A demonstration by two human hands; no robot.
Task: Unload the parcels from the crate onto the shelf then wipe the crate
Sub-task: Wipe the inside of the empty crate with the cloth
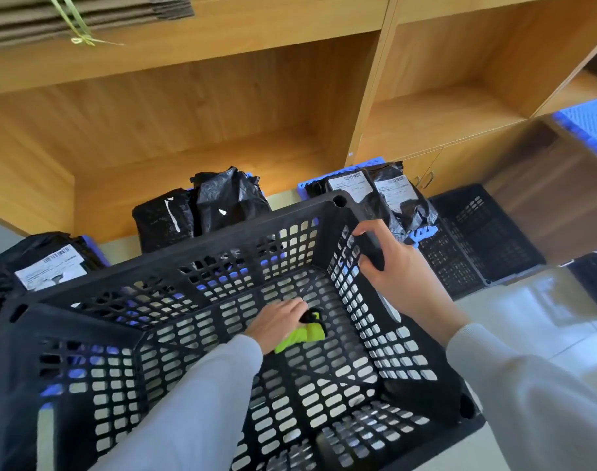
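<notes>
While the black crate (pixel 222 334) stands empty of parcels, both hands work at it.
Left hand (pixel 278 319) is closed on a yellow-green cloth (pixel 302 336) pressed to the crate floor; right hand (pixel 388 266) is clamped over the right rim. Black parcels (pixel 229 198) sit beyond the crate, by the wooden shelf (pixel 188 137).

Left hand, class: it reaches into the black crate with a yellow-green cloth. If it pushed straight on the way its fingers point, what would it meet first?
Most likely the crate's slotted floor, then its far wall. The left hand points forward and down with the cloth; depth is hard to judge.
</notes>
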